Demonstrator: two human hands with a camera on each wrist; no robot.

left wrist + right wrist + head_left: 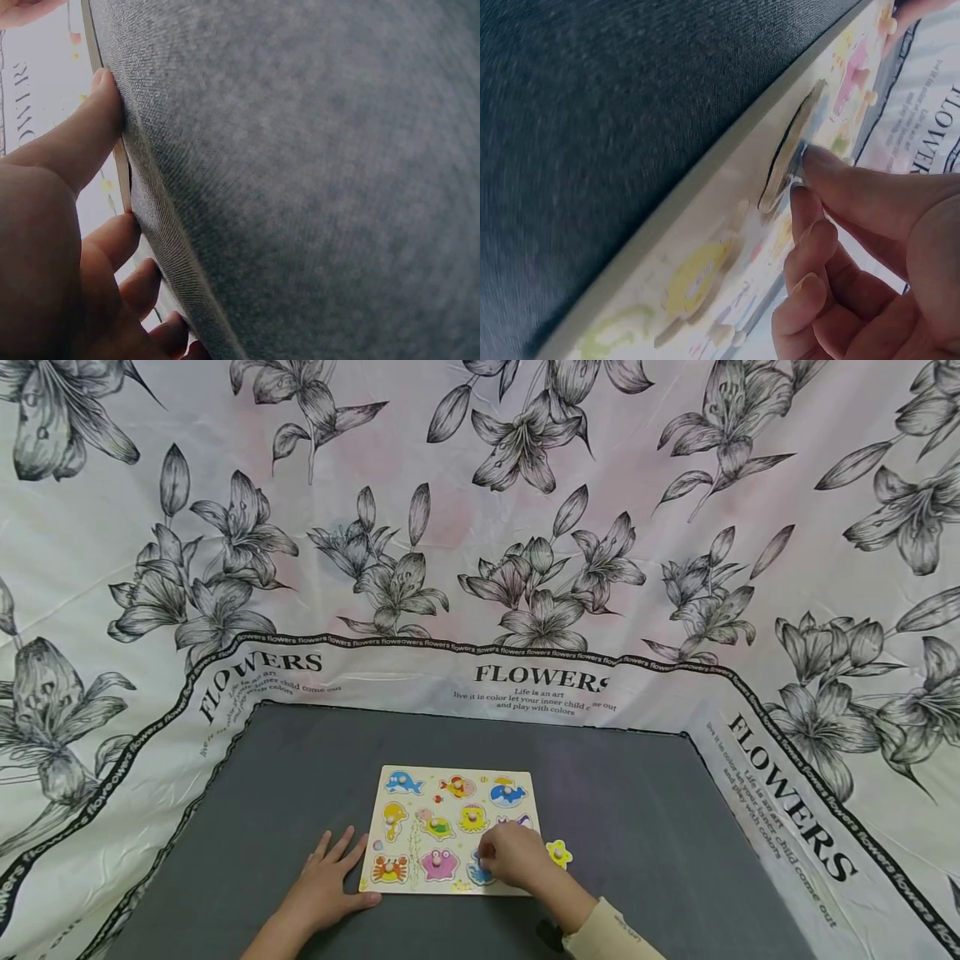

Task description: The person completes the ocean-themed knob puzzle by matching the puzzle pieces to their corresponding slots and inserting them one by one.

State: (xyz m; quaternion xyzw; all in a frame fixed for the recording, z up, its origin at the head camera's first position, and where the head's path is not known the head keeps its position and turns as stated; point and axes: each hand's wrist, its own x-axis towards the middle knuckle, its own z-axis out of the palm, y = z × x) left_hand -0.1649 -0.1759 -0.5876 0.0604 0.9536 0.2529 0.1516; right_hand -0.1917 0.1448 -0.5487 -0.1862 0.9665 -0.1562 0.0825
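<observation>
A pale wooden peg puzzle board (pixel 412 887) with colourful sea animals lies on the dark table. My right hand (pixel 516 857) is over its lower right part, thumb and fingertips pinching a blue puzzle piece (pixel 793 150) by its knob. The piece stands tilted against the board surface in the right wrist view. My left hand (pixel 324 878) rests at the board's lower left corner with fingers spread, its thumb (pixel 105 101) touching the board edge. A yellow star piece (pixel 558 853) is by the board's right side, near the right hand.
Other pieces sit on the board, among them an orange crab (pixel 390 868), a pink starfish (pixel 439 863) and a yellow octopus (pixel 473 818). Dark grey cloth (pixel 622 810) covers the table. A white flower-printed sheet (pixel 405 677) rises behind and along the sides.
</observation>
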